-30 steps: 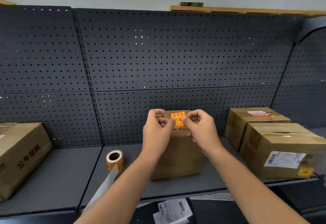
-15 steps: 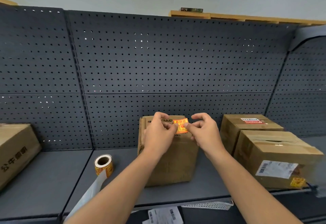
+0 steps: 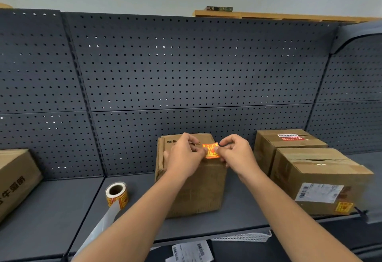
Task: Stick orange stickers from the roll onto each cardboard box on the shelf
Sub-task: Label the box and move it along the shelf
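An orange sticker (image 3: 210,150) is held between my two hands just above the top front edge of the middle cardboard box (image 3: 198,187). My left hand (image 3: 184,156) pinches its left edge and my right hand (image 3: 237,154) pinches its right edge. I cannot tell whether the sticker touches the box. The sticker roll (image 3: 116,194) stands on the dark shelf (image 3: 51,210) to the left of the box, with a strip of empty backing paper (image 3: 99,226) trailing toward me.
Two more boxes stand at the right: a front one (image 3: 318,179) with a white label and an orange sticker (image 3: 344,207) at its lower corner, and a rear one (image 3: 287,142). Another box (image 3: 14,179) lies at the far left. A perforated back panel (image 3: 186,71) closes the shelf.
Both hands have kept hold of the sticker and shifted right across the top of the middle box, from near its centre toward its right part. The view has also shifted.
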`<state>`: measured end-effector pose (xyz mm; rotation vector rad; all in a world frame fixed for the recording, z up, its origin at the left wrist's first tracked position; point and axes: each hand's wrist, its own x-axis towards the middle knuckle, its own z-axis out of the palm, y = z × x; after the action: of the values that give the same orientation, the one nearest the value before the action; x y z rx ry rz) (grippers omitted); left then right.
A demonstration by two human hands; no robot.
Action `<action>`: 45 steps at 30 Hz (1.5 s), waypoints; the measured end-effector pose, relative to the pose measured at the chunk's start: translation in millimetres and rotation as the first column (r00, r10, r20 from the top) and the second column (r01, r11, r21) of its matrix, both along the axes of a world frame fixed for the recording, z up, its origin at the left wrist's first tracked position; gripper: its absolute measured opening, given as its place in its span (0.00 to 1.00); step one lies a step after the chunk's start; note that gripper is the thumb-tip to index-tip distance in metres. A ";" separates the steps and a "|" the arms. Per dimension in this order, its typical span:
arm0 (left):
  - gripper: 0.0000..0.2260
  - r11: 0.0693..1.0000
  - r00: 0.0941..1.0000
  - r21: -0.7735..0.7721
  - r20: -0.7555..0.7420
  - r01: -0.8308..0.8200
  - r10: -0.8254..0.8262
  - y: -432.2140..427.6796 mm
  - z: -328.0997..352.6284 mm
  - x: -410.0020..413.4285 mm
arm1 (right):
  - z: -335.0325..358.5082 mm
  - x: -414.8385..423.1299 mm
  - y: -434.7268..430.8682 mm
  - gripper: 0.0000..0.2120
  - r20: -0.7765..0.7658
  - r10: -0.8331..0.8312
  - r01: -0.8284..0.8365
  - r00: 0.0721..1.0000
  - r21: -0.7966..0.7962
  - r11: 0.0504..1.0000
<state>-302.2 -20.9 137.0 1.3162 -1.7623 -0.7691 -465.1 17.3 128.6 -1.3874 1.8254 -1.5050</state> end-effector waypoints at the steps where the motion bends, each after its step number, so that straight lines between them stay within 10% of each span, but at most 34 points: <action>1: 0.10 1.000 1.000 0.001 0.021 -0.007 0.007 0.5 -0.1 -1.3 | -0.7 -1.4 0.4 0.08 0.006 0.000 0.000 1.000 0.009 1.000; 39: 0.08 0.998 0.938 -0.015 0.342 0.062 -0.053 -7.9 -9.0 -6.9 | -22.6 4.8 -4.3 0.13 -0.385 -0.090 0.112 0.918 0.035 0.993; 45: 0.07 0.996 0.921 -0.042 0.386 0.078 -0.056 -4.9 -8.7 -10.9 | -26.3 -9.8 -6.1 0.17 -0.182 0.015 0.032 0.983 0.251 0.968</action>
<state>-313.1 -25.8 128.3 1.4477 -2.1311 -0.5137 -474.9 11.2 102.3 -1.4304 2.0527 -1.1304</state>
